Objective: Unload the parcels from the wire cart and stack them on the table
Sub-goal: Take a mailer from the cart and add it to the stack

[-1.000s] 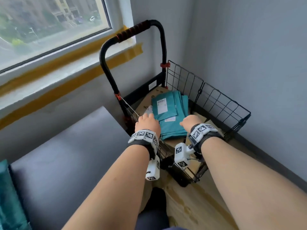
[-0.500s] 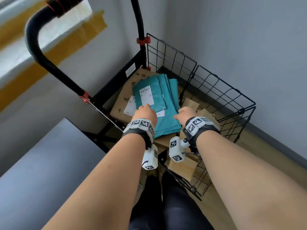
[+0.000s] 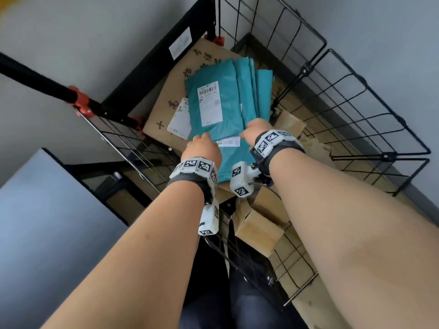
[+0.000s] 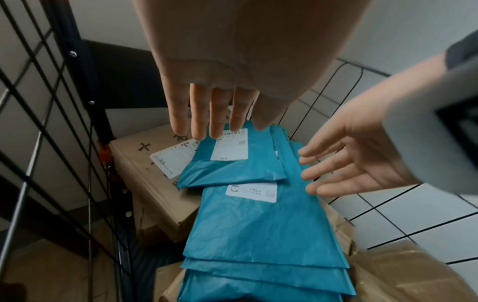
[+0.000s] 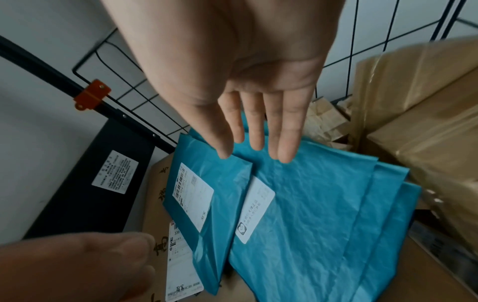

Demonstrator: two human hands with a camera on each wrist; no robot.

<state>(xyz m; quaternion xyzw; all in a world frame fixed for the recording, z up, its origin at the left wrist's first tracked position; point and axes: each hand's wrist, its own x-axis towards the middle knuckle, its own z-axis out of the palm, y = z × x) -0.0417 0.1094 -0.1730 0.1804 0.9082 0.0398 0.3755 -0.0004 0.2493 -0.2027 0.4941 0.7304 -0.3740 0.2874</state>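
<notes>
Several teal mailer parcels (image 3: 223, 143) lie stacked in the black wire cart (image 3: 356, 108), on top of a large brown box (image 3: 166, 110). The topmost, smaller parcel (image 4: 232, 173) carries a white shipping label. My left hand (image 3: 202, 148) reaches over the stack's left side with its fingers (image 4: 199, 118) straight and holds nothing. On the stack's right side my right hand (image 3: 257, 129) hovers with its fingers (image 5: 258, 130) straight and spread, also holding nothing. In both wrist views the hands sit just above the teal parcels (image 5: 310, 204). The grey table (image 3: 47, 222) is at the lower left.
Smaller brown boxes (image 3: 259, 231) and a taped box (image 5: 426, 122) fill the cart's near and right side. The cart's black handle bar (image 3: 35, 79) with orange clamps crosses the upper left. Grey walls stand close behind and right of the cart.
The view has moved closer and tilted down over the cart. Both hands have reached further in, over the teal parcels, with the fingers stretched out.
</notes>
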